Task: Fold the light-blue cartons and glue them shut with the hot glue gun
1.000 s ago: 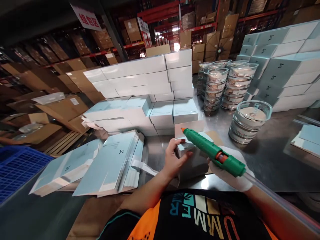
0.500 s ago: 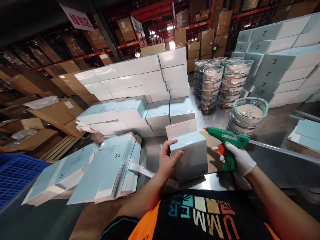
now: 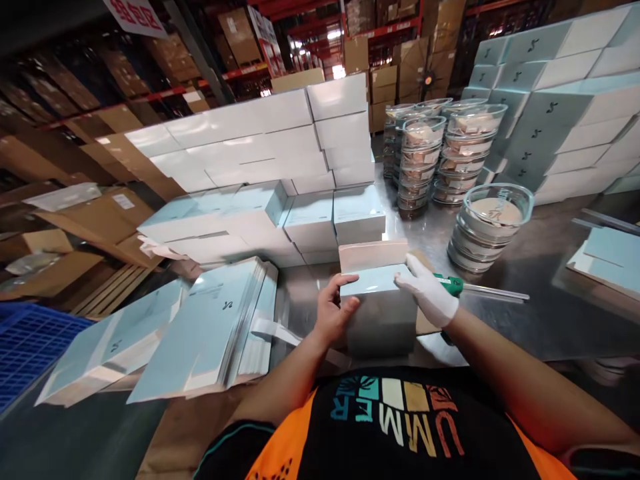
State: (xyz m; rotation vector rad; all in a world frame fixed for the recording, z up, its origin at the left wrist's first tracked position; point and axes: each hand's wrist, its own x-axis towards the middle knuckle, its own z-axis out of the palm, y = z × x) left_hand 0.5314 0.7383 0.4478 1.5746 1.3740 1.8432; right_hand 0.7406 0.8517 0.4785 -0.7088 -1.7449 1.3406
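In the middle of the frame, low down, a person holds a small pale blue box [image 3: 380, 307] on a shiny metal table [image 3: 540, 313]. The bare left hand [image 3: 334, 312] grips the box's left top edge, thumb on top and fingers curled round the side. The right hand [image 3: 429, 293], in a white glove, lies flat on the right top corner with its fingers spread, pressing but not closed around anything. One flap stands up at the back of the box.

The box looks like thin card, so I think it is light and a bit stiff, but it would dent if squeezed hard. Its skin looks smooth, maybe a little slippery. The edges and corners look like the best places to hold it, where the card is strongest.

Just right of the glove a green glue gun [image 3: 453, 285] lies on the table, mostly hidden, with a clear stick poking out to the right.

At lower left lie piles of flat, unfolded boxes [image 3: 210, 327]. Behind them, stacks of closed boxes [image 3: 280, 153] fill the middle. Stacks of clear round dishes [image 3: 487, 227] stand at center right, and more boxes rise at upper right. A blue crate [image 3: 30, 340] peeks in at the left edge. Far back are tall red shelves with brown cartons [image 3: 395, 73].
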